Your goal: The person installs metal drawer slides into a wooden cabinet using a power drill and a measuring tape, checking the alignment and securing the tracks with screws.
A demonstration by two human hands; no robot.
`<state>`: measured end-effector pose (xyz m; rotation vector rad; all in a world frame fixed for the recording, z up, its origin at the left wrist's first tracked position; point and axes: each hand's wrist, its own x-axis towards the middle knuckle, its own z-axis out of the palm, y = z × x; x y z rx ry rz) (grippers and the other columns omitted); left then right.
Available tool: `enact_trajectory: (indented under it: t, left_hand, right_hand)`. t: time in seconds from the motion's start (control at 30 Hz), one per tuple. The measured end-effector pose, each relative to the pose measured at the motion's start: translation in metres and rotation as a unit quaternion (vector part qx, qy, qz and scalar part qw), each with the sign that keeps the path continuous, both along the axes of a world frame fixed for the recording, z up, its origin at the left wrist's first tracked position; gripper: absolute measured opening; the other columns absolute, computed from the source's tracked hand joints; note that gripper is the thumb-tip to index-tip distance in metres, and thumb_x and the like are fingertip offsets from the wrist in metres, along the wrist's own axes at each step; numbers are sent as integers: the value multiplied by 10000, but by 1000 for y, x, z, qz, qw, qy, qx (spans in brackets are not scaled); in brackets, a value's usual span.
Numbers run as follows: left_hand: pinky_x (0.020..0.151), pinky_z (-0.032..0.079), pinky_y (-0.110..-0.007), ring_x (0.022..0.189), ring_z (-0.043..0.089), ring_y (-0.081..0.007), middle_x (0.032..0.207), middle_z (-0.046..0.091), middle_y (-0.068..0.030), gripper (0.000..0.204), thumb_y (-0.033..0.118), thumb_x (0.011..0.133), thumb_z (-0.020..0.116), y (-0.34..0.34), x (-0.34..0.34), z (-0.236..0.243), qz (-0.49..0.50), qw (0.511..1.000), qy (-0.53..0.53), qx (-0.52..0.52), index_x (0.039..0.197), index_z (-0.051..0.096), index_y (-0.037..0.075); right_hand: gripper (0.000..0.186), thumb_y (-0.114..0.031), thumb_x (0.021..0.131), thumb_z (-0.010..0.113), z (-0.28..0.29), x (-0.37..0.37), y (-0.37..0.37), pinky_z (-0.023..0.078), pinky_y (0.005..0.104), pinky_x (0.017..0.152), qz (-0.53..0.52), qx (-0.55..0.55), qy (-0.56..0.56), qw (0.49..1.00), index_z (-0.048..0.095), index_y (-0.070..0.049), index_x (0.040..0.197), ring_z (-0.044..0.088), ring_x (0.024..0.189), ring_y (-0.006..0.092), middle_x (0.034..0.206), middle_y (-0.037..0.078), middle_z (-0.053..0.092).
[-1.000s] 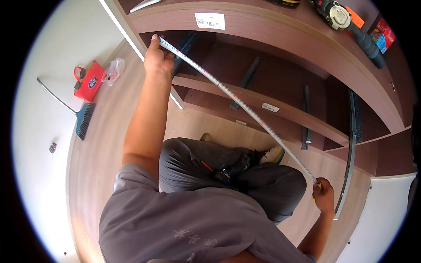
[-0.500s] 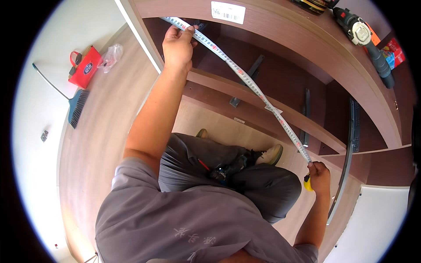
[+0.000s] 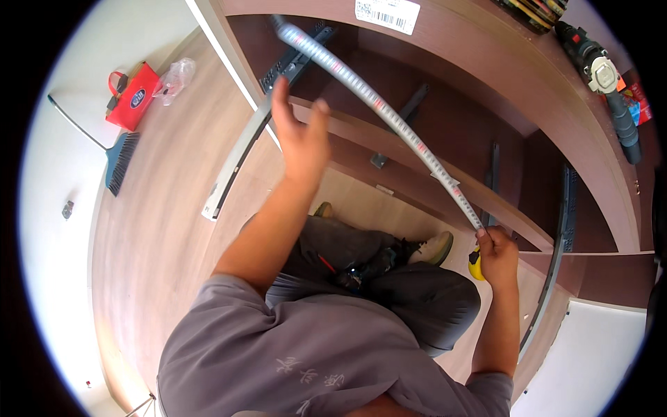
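My right hand (image 3: 499, 256) is closed around a yellow tape measure (image 3: 476, 266). Its long white blade (image 3: 397, 125) slants up and left across the open cabinet (image 3: 326, 125), with the far end blurred near the back left. My left hand (image 3: 304, 142) is off the blade, fingers apart and holding nothing. It is just right of an extended metal drawer slide (image 3: 238, 156) on the cabinet's left side. Another slide (image 3: 549, 278) sticks out at the right side, past my right hand.
A cordless drill (image 3: 601, 73) lies on the cabinet top at the far right, beside a red packet (image 3: 638, 104). On the left floor are a broom (image 3: 121, 163), a red bag (image 3: 133, 97) and a clear plastic bag (image 3: 178, 80). A white panel (image 3: 590, 354) is at the lower right.
My left hand has let go of the blade and come down toward me, its fingers spreading. The right hand with the tape measure has risen slightly. The left slide, hidden by my arm before, now shows.
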<state>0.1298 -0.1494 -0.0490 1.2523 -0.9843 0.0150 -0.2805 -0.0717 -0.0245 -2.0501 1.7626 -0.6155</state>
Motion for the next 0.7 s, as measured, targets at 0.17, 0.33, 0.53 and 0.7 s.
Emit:
enact_trajectory:
  t: [0.17, 0.33, 0.53, 0.7]
  left_hand:
    - [969, 524, -320, 1119, 651, -189, 1212, 673, -87, 399, 71, 946, 699, 61, -43, -81, -388, 881, 88, 257, 1333, 608, 32]
    - [928, 544, -329, 1049, 680, -197, 1150, 700, -100, 336, 84, 944, 706, 62, -79, -74, -559, 761, 12, 330, 1270, 642, 34]
    - [888, 548, -436, 996, 686, -315, 1099, 699, -111, 362, 214, 877, 749, 74, -84, -81, -537, 749, -272, 276, 1196, 659, 67]
    - [892, 537, -444, 1029, 678, -301, 1066, 692, -84, 400, 265, 835, 773, 87, -86, -83, -550, 687, -378, 287, 1179, 656, 97]
  right_hand:
    - [171, -160, 960, 692, 16, 22, -2, 507, 404, 689, 56, 0, 13, 998, 683, -3, 891, 651, 769, 365, 835, 156, 659]
    - [163, -147, 959, 689, 21, 33, -1, 505, 395, 691, 58, 24, -1, 998, 677, 0, 889, 645, 761, 359, 829, 150, 653]
    - [152, -136, 957, 688, 18, 57, -5, 505, 377, 680, 79, 51, -5, 996, 678, 0, 890, 644, 739, 340, 825, 140, 652]
    - [133, -126, 955, 691, 9, 72, -11, 504, 359, 662, 106, 46, -13, 993, 685, -2, 906, 648, 719, 320, 820, 132, 652]
